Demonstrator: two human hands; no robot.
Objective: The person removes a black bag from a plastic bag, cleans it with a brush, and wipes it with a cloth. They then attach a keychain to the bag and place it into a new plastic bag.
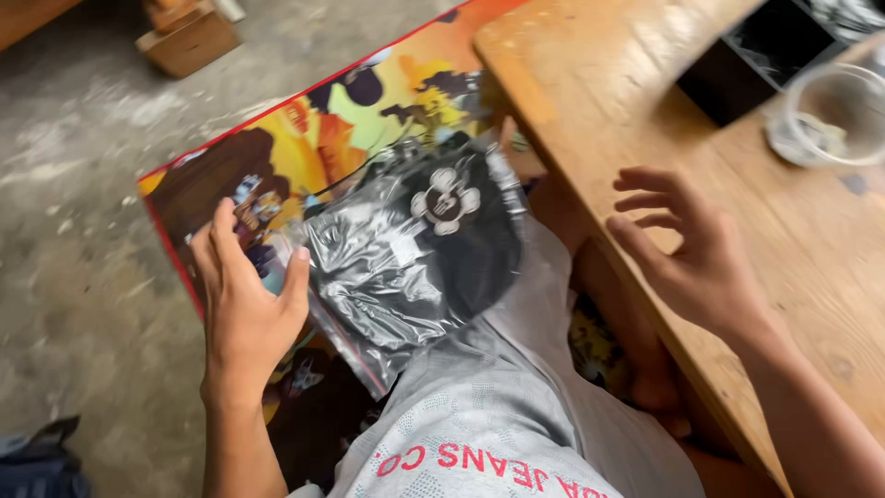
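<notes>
We've got the left hand down by the knee, fingers spread wide and resting on the edge of a clear bag with a black cap inside, flower patch on top. The bag sits right under and just past those fingers, lying on a colourful mat on the floor, so it looks pinned flat rather than gripped. Our right hand hovers over the wooden surface, fingers loosely curled, holding nothing. Well past those fingers stands a glass beside a black box.
</notes>
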